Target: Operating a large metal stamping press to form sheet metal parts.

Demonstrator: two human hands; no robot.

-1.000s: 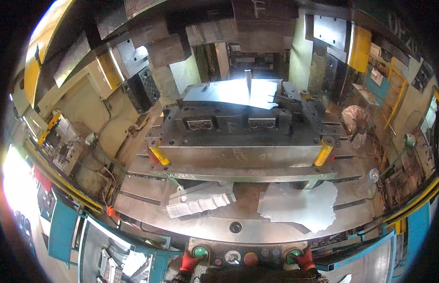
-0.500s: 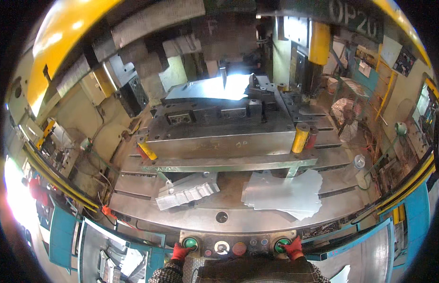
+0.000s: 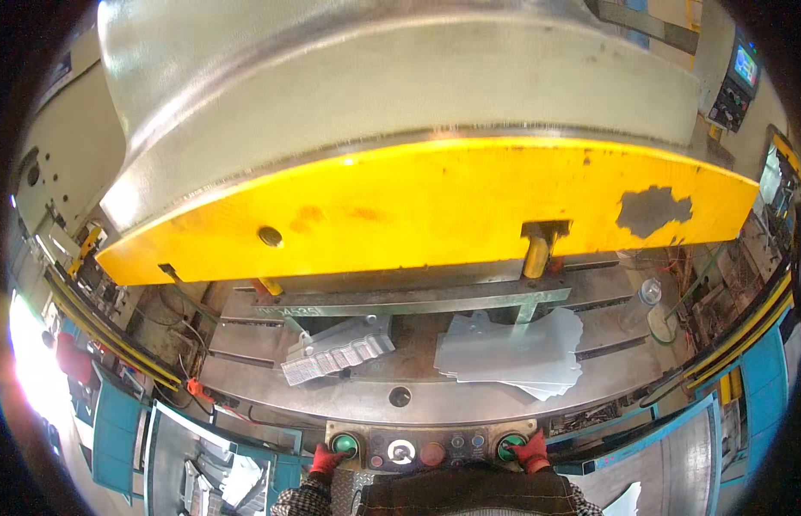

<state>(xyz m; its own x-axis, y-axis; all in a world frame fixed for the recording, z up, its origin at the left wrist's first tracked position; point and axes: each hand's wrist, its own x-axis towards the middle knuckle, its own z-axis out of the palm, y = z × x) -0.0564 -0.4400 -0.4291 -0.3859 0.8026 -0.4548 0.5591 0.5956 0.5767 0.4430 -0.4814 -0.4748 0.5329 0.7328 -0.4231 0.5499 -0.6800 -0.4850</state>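
My left hand [image 3: 326,458], in a red glove, is at the left end of a control panel [image 3: 400,427], its fingers curled and a digit pressed on a green push button [image 3: 344,444]. At the panel's right end my right hand [image 3: 531,451], gloved the same way, is closed in with a digit on the other green push button [image 3: 511,445]. Between them are a red button [image 3: 431,454] and several smaller controls. Beyond stands a press, its large yellow-edged ram [image 3: 435,206] low over the die and hiding most of it.
On the press bed [image 3: 332,400] lie ribbed formed metal parts [image 3: 338,351] at left and a stack of flat sheet blanks [image 3: 510,348] at right. Blue-framed tables [image 3: 160,439] with metal pieces flank me. A clear jar-like object [image 3: 650,291] stands at the bed's right.
The press ram has come down, covering the die and the shiny sheet that showed on it. Both my hands have stayed on the green buttons.
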